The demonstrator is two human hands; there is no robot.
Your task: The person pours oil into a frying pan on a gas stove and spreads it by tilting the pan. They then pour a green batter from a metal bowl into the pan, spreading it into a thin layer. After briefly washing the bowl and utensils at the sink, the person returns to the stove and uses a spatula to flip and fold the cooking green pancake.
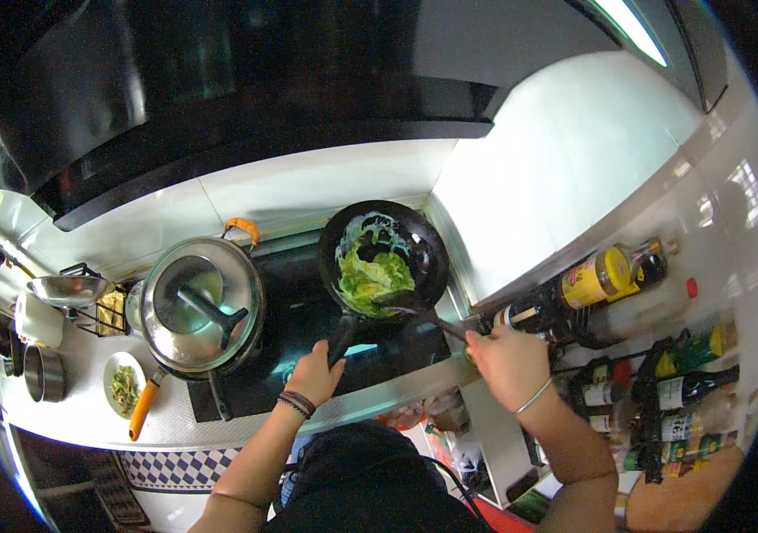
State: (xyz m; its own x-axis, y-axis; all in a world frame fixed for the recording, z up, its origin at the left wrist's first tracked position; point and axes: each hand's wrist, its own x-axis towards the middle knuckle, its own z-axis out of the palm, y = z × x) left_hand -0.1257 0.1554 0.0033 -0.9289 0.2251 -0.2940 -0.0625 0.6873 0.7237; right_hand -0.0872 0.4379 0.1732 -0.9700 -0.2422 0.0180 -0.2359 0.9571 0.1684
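My left hand (313, 376) grips the black handle of a dark wok (429, 266) on the right side of the black glass cooktop (292, 293). Green leafy vegetables (372, 270) lie in the wok, with whitish residue on its wall above them. In my right hand (510, 365) is the handle of a dark spatula (442, 322), its blade at the leaves' lower right edge. Left of the wok stands a large pan covered by a glass and metal lid (172, 345) with a black handle; an orange pan handle (144, 410) juts out below.
A white plate of chopped greens (124, 386), a metal pot (44, 373) and a metal bowl (79, 290) are at the left. Seasoning bottles, one a yellow-labelled jar (595, 276), line racks at the right. A dark range hood (272, 106) hangs above the cooktop.
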